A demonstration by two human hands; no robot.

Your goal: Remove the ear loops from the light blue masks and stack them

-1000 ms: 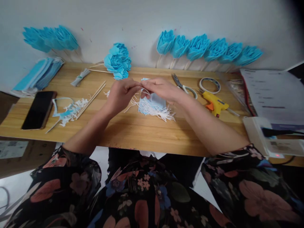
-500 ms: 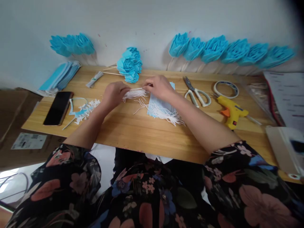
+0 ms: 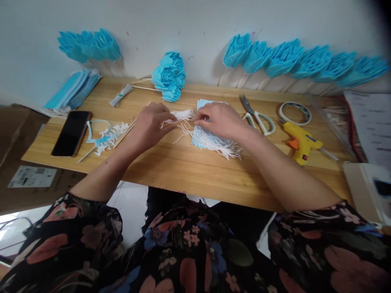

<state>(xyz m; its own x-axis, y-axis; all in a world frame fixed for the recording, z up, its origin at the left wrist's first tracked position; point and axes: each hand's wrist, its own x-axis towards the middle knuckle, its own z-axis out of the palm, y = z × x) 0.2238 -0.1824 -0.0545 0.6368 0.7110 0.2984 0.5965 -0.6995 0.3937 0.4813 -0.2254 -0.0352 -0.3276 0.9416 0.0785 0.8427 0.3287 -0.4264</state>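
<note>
From where I stand, the left grip (image 3: 154, 124) is closed on a bundle of white strings (image 3: 183, 115), whose loose ends spread toward the other hand. Just beside it, the right grip (image 3: 218, 120) has its fingers bent in above a light blue sheet (image 3: 198, 140); I can't tell whether it pinches anything. A heap of loose white strings (image 3: 224, 146) lies over the near part of that sheet, on the person's side of the right grip.

Near the left grip, on its left, are thin wooden sticks (image 3: 126, 133) and a fringed blue-and-white piece (image 3: 105, 140); farther left on the worktop (image 3: 171, 167) lies a dark phone (image 3: 70, 134). Beyond the left grip sit a tied white bundle (image 3: 121, 95) and a cluster of blue flowers (image 3: 169, 77), with a stack of blue masks (image 3: 73, 91) off to the far left.

To the right of the right grip lie the scissors (image 3: 251, 109), then a tape roll (image 3: 280, 113) and a yellow glue gun (image 3: 297, 136). Farthest from both grips, along the wall (image 3: 171, 24), stand three stemmed flowers (image 3: 104, 44) on the left and a row of six (image 3: 284, 57) on the right.
</note>
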